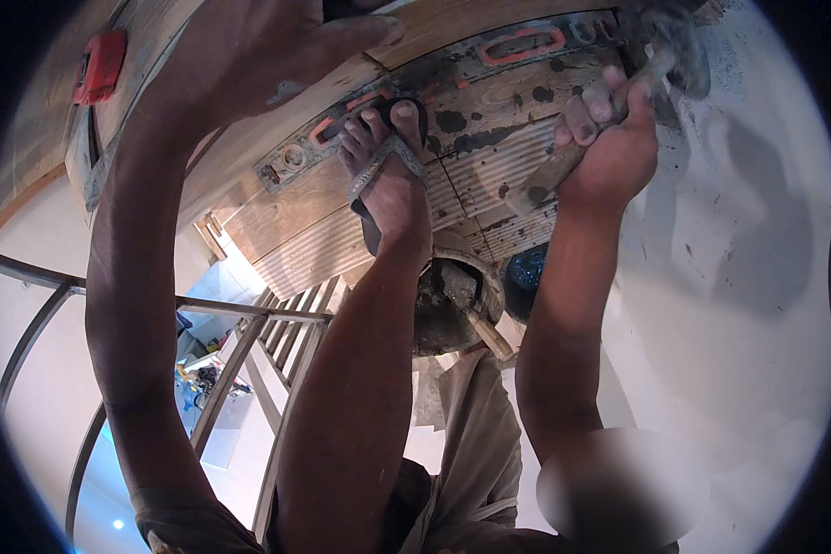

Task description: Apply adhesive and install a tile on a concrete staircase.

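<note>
We are wrapping the fingers of our right hand [611, 152] around a wooden-handled tool [543, 181], its lower end jutting out below and left of the knuckles. Our left hand [291, 60] is pointing its thumb rightward; we cannot tell how its other fingers are standing, as the upper edge is cutting them off. A spirit level [457, 70] is lying left of the right fingers, a sandaled foot [399, 198] is overlapping it below the left thumb, and a bucket [493, 275] is holding a trowel [489, 334] below the right fingers.
</note>
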A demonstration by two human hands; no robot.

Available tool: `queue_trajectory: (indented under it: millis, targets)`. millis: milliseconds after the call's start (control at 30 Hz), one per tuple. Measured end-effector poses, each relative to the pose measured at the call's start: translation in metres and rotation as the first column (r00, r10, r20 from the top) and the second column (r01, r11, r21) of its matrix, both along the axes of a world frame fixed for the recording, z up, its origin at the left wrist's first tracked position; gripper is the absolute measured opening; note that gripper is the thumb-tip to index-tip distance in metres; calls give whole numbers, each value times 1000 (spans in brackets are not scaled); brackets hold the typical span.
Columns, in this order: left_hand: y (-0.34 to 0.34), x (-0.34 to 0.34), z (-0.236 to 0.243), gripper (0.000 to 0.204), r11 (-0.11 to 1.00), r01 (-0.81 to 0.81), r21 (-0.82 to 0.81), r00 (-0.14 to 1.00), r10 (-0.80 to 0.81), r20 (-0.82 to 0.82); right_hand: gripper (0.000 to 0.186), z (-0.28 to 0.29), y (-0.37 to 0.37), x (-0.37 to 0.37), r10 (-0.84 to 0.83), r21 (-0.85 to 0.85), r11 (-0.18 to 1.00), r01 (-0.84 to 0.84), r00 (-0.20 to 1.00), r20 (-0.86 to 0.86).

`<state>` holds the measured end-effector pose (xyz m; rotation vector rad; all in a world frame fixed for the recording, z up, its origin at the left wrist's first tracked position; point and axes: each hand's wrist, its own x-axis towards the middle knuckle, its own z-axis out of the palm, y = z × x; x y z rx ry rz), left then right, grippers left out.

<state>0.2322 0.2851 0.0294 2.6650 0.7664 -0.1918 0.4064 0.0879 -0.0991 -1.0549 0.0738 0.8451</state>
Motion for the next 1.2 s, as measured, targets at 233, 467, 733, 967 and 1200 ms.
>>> queue_trajectory:
  millis: [233,467,733,967,1200]
  targets:
    - [19,-14,-27,82,820,492,293,734,-571,367,33,12,30,-8,-30,-219,975,30,1000,4]
    - [14,-18,-33,25,986,150,76,982,-157,106,35,5,23,-5,-145,-144,981,132,986,-86]
    - [16,-16,-33,18,976,195,94,959,-210,189,36,11,19,-6,-115,-73,992,106,985,-132]
    - [10,-3,-19,14,985,161,59,955,-170,244,36,32,27,1,-46,-121,992,36,996,-81]
    - [8,1,-15,15,992,114,51,966,-123,229,37,-47,-69,-23,-3,-474,880,35,998,68]
